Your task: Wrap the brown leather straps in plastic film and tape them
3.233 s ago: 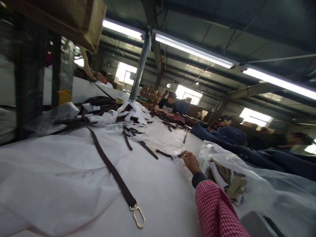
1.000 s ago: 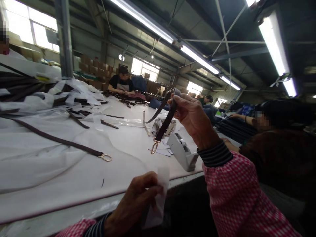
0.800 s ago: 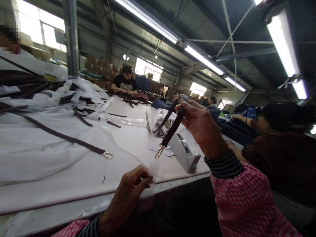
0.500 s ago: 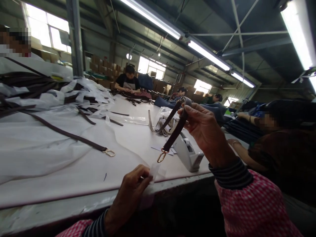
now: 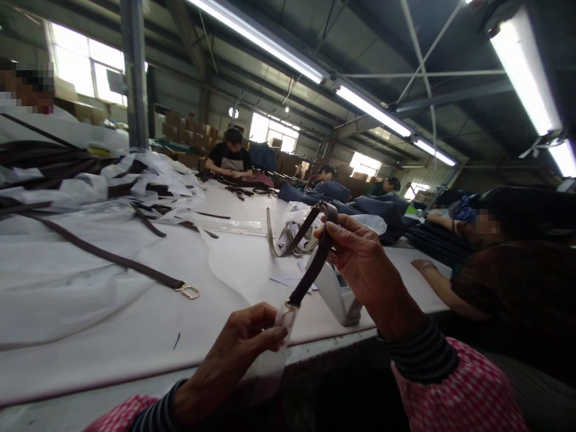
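Over the table's front edge, my right hand (image 5: 362, 258) pinches a dark brown strap (image 5: 310, 277) near its upper loop. The strap hangs down to the left, and its gold clasp is at the lower end, now mostly inside the mouth of a clear plastic sleeve (image 5: 281, 348). My left hand (image 5: 243, 342) is closed on that sleeve, thumb and fingers pinching it near its opening. Another brown strap (image 5: 126, 259) with a gold clasp (image 5: 189, 291) lies on the white table (image 5: 148, 324) to the left.
Straps and white wrapping (image 5: 153, 174) are heaped at the left. A grey tape dispenser (image 5: 339, 297) stands behind my right hand, with a plastic-wrapped bundle (image 5: 297, 231) beyond. Co-workers (image 5: 231, 159) sit across the table, and one person (image 5: 495, 258) is close at the right.
My right hand has lowered the strap, and its gold clasp has gone from above the plastic sleeve into the sleeve's mouth. My left hand still pinches the sleeve.
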Tool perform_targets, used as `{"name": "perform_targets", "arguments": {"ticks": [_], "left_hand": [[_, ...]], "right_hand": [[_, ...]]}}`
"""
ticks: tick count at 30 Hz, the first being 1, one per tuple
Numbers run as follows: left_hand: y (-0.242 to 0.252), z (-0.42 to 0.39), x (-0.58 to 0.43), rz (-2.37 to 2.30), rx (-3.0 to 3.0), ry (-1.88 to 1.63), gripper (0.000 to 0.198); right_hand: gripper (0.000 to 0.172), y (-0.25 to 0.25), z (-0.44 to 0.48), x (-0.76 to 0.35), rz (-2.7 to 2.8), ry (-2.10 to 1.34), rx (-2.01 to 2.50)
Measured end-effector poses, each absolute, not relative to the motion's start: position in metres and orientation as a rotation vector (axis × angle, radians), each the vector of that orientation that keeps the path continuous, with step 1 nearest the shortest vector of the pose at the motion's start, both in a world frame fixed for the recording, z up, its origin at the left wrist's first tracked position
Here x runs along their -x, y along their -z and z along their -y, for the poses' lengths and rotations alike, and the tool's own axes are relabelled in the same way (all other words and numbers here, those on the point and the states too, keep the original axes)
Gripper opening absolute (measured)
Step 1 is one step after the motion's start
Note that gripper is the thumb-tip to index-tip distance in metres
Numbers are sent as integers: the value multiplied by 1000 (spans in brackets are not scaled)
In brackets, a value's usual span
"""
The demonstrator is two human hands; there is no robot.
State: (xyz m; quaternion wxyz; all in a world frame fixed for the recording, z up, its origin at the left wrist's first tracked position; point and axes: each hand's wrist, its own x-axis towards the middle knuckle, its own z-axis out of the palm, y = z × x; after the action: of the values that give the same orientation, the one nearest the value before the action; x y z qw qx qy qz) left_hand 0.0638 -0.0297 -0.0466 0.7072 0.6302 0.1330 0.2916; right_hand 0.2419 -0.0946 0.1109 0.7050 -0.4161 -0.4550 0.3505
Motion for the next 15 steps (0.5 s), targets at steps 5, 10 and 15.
{"name": "perform_targets", "arguments": {"ticks": [5, 10, 15], "left_hand": [[21, 29, -66, -206, -1295, -588, 33], [6, 28, -66, -194, -1313, -536, 41], [-3, 30, -63, -164, -1324, -558, 39]], "right_hand": [[19, -114, 96, -244, 1032, -800, 885], [20, -116, 101, -236, 1087, -824, 878], [19, -113, 107, -224, 1127, -834, 871]]}}
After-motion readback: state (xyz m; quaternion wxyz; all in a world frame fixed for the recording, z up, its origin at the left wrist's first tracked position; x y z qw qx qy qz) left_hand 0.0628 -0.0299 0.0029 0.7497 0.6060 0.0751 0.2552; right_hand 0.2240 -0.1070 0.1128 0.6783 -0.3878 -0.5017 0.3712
